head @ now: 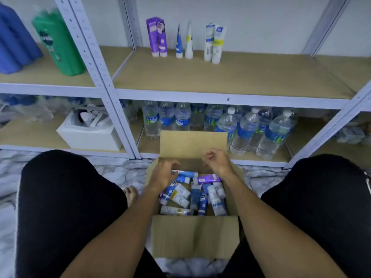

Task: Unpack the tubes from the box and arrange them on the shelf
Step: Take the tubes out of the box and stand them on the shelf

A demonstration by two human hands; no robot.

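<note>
You are sitting with one open cardboard box (194,235) between your knees, all its flaps folded outward. Inside it a loose pile of tubes (197,195) is lying crosswise. About ten are showing, but they overlap too much for an exact count. Exactly one of them is purple (209,179), lying near the far edge, and the others are white and blue.

Your left hand (163,173) is reaching into the far left of the box, fingers bent down onto one white-and-blue tube (185,174). Whether they are actually gripping it is not visible. Your right hand (217,160) is hovering over the far edge of the box, fingers loosely curled and holding nothing.

On the upper shelf (241,77) six tubes are standing cap-down in three pairs: two purple tubes (157,37) touching each other, then one slim blue tube (179,44) just beside one slim white tube (189,42), then two white tubes (214,43) with blue and yellow bands.

To the left one green bottle (57,43) is standing beside a few blue bottles (14,43). Below, many water bottles (244,131) are standing packed behind the box, too crowded to count, near one white carton (90,135).
</note>
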